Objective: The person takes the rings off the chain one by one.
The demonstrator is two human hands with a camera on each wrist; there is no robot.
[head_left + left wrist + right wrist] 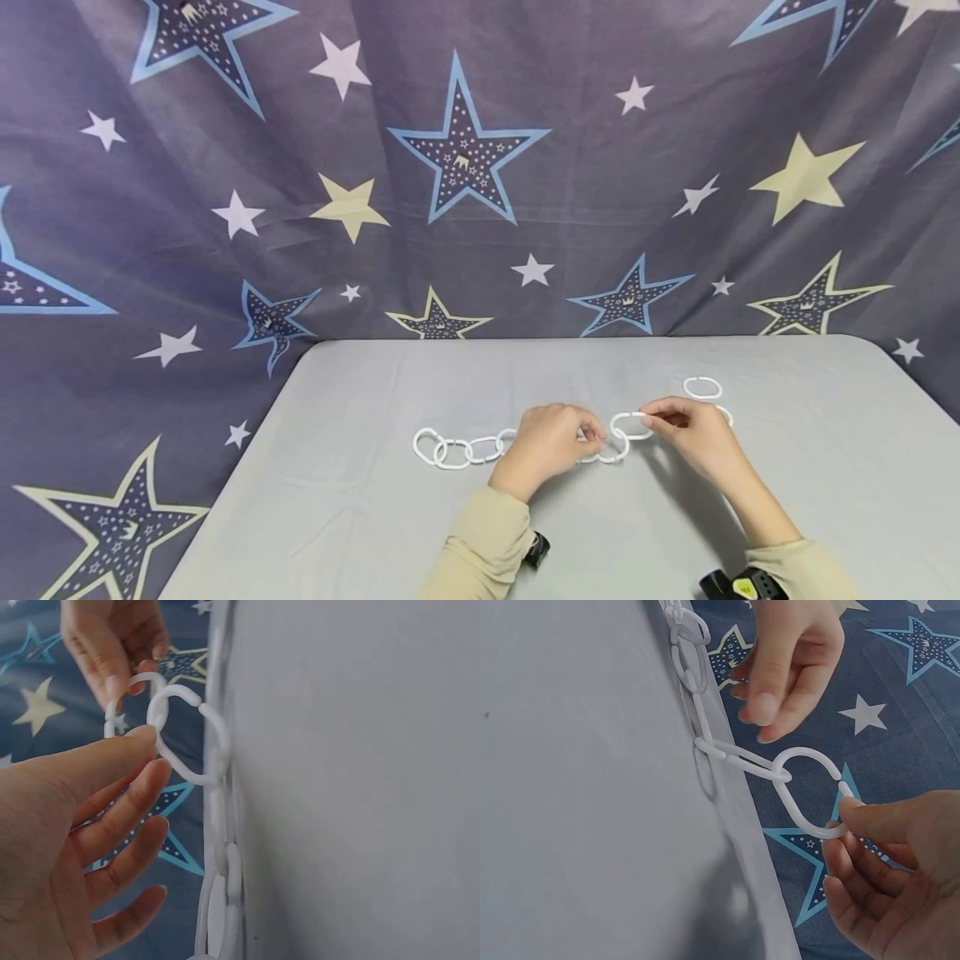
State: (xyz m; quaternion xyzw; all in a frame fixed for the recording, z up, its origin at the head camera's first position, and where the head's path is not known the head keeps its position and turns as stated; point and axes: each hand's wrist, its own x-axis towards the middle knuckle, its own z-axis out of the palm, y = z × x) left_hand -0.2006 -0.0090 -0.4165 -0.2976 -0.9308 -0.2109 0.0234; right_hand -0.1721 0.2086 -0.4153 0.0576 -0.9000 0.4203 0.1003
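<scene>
A chain of white plastic links [452, 467] runs across the grey table, each link a ring with a small gap in it. My right hand [693, 429] pinches the chain's end link [802, 751] between thumb and fingers, raised above the tabletop. Beside the raised part is my left hand [551, 437], its thumb and forefinger close together. In the right wrist view the left fingertips [765, 711] are apart from the chain, with nothing seen between them. The left hand hides part of the chain in the head view.
Behind the right hand lie a loose white link [702, 395] and another link [727, 414], partly hidden by that hand. The grey table [360, 533] ends at a star-patterned cloth [570, 200] hanging behind it.
</scene>
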